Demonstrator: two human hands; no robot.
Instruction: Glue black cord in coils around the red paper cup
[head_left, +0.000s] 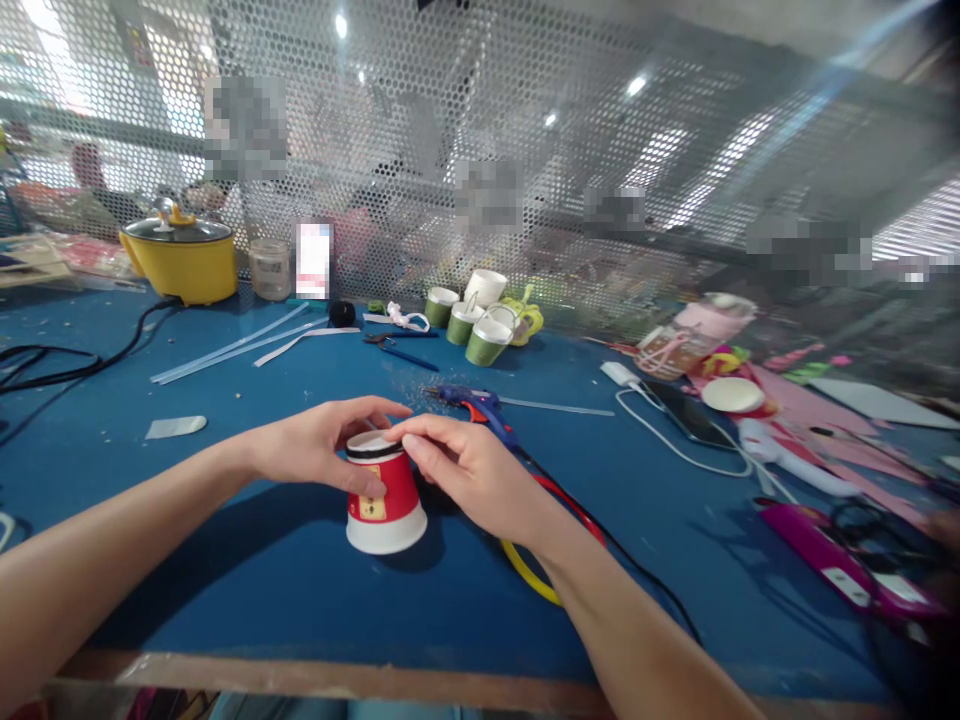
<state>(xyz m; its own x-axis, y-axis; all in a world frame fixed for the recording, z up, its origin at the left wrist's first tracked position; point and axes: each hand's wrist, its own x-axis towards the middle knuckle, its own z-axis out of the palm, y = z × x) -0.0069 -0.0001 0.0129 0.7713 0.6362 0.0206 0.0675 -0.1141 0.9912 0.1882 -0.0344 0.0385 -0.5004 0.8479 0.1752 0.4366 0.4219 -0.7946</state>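
Observation:
A red paper cup (384, 500) stands upside down on the blue table (300, 600), with a white band at its rim, a black band near the top and a small yellow square on its side. My left hand (319, 450) wraps around the cup's upper part from the left. My right hand (469, 470) rests on it from the right, fingers pinched at the top edge of the cup. A blue glue gun (480, 408) lies just behind my right hand.
Green and white paper cups (480, 325) stand at the back, with glue sticks (232, 350) and a yellow pot (184, 255) to the left. A phone with white cable (686, 415), pink and purple craft pieces (825, 480) lie right. Metal mesh (525, 150) walls the far edge.

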